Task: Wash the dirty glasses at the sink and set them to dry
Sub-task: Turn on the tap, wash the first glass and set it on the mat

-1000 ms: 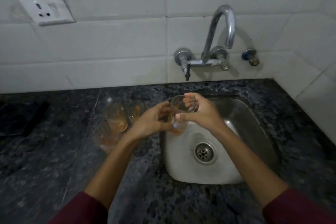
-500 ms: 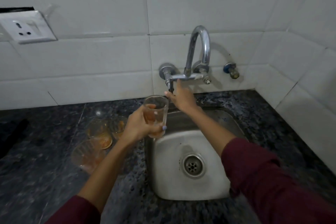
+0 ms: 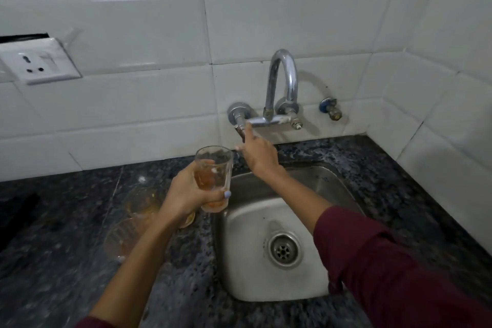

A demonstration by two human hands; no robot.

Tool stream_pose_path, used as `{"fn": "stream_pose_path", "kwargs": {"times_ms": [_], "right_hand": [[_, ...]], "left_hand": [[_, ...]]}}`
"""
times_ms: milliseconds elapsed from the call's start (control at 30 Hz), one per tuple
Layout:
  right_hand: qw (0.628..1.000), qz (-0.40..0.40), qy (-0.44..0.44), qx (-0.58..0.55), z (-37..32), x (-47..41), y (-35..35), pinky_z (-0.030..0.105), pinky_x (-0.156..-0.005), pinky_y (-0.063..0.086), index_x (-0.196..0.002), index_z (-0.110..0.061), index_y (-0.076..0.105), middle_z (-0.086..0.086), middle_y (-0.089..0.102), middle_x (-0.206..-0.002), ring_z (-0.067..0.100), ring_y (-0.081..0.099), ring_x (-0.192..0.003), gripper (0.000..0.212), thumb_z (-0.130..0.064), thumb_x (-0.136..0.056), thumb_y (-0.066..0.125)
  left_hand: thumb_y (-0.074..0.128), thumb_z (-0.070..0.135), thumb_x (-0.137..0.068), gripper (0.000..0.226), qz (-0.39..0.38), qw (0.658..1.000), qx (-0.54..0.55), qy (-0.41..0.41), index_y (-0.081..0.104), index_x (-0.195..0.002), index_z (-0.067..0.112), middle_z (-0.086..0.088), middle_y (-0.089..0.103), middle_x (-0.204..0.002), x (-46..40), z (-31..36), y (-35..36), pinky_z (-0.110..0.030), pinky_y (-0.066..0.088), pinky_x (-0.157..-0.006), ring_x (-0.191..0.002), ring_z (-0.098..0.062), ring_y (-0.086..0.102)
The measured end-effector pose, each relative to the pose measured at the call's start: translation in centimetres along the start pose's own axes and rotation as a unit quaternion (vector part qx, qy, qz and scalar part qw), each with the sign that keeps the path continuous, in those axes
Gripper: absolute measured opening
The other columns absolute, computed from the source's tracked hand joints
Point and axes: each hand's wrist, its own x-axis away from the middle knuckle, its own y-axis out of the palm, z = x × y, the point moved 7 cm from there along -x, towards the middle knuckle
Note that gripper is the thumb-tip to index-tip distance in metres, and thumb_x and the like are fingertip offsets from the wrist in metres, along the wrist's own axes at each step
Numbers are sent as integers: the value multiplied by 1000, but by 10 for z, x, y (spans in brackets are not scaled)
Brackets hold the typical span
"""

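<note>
My left hand [image 3: 186, 192] grips a clear glass [image 3: 213, 178] with orange residue, upright, over the sink's left rim. My right hand [image 3: 257, 153] reaches up to the left tap handle [image 3: 241, 129] of the chrome faucet [image 3: 282, 82]; the index finger touches the handle, and the other fingers look loosely curled. No water is visible from the spout. Two more dirty glasses [image 3: 141, 206], [image 3: 122, 237] lie on the dark granite counter left of the sink, partly hidden by my left arm. The steel sink [image 3: 266, 210] has its drain [image 3: 283, 249] in the middle.
White tiled wall behind, with a wall socket [image 3: 40, 64] at the left and a small valve [image 3: 330, 110] right of the faucet. Dark speckled counter [image 3: 66, 261] surrounds the sink. The tiled side wall closes in on the right.
My right hand left the glass and rose to the left tap handle. My left hand now holds the glass alone, a little higher and left of the basin.
</note>
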Motion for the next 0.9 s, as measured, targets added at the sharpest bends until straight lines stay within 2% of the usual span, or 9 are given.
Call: {"fn": "stream_pose_path", "kwargs": {"times_ms": [133, 233, 367, 433, 533, 633, 733, 800, 900], "right_hand": [[994, 9, -11, -105, 21, 51, -15, 37, -81, 48, -124, -8, 51, 16, 66, -108, 33, 61, -100, 32, -21, -95, 45], [983, 83, -10, -165, 45, 88, -36, 30, -89, 47, -118, -9, 60, 11, 68, -110, 25, 63, -101, 29, -11, -92, 46], [971, 153, -35, -182, 69, 120, -67, 10, -81, 39, -107, -10, 65, 6, 69, -103, 16, 63, -94, 24, -8, -89, 49], [976, 117, -62, -171, 72, 124, -73, 13, -84, 40, -109, -12, 64, 3, 67, -105, 13, 60, -97, 23, -15, -90, 51], [988, -40, -102, -106, 72, 118, -57, 26, -91, 33, -114, -19, 61, -2, 65, -110, 12, 56, -104, 31, -36, -89, 51], [978, -122, -142, -94, 64, 114, -41, 31, -87, 39, -101, -24, 62, -4, 67, -93, 10, 59, -88, 21, -38, -87, 55], [975, -78, -61, -197, 62, 101, -49, 26, -68, 48, -87, -19, 66, -4, 67, -77, 10, 61, -72, 8, -25, -86, 61], [959, -29, 32, -282, 65, 92, -53, 25, -69, 51, -80, -19, 68, -2, 68, -75, 12, 64, -73, 8, -20, -86, 62], [888, -20, 198, -415, 69, 88, -36, 37, -80, 57, -70, -21, 68, 8, 73, -82, 20, 70, -77, 16, -17, -85, 62]], "left_hand": [[87, 42, -31, 80, -19, 1000, -16, -15, 53, -101, 27, 2, 69, -100, -13, -12, 23, -41, 54, -88, -95, -19, 67], [88, 42, -32, 82, -47, 998, -43, -17, 50, -102, 20, -1, 67, -102, -23, -13, 57, -41, 52, -89, -94, -21, 65], [92, 19, -51, 68, -110, 992, -58, 14, 51, -105, 14, 3, 63, -97, -28, -13, 107, -29, 51, -77, -89, -16, 62], [92, 21, -51, 67, -135, 989, -55, 34, 52, -104, 14, 5, 62, -94, -28, -12, 125, -21, 48, -72, -85, -12, 60], [91, 20, -51, 62, -164, 984, -46, 53, 53, -100, 14, 7, 62, -87, -27, -11, 138, -15, 47, -69, -77, -8, 59], [88, 28, -42, 63, -189, 980, -5, 57, 55, -96, 22, 0, 66, -91, -32, -18, 139, -36, 54, -74, -80, -11, 63], [86, 20, -43, 68, -127, 979, 159, 7, 56, -103, 25, -2, 63, -107, -37, -29, 129, -30, 57, -66, -88, -10, 66], [83, 22, -56, 52, -54, 956, 287, -18, 58, -101, 21, -4, 63, -105, -37, -36, 126, -27, 55, -64, -90, -17, 64], [71, 25, -80, 18, -9, 919, 390, -48, 61, -93, 18, -5, 66, -90, -34, -39, 137, -29, 55, -62, -76, -16, 64]]}}
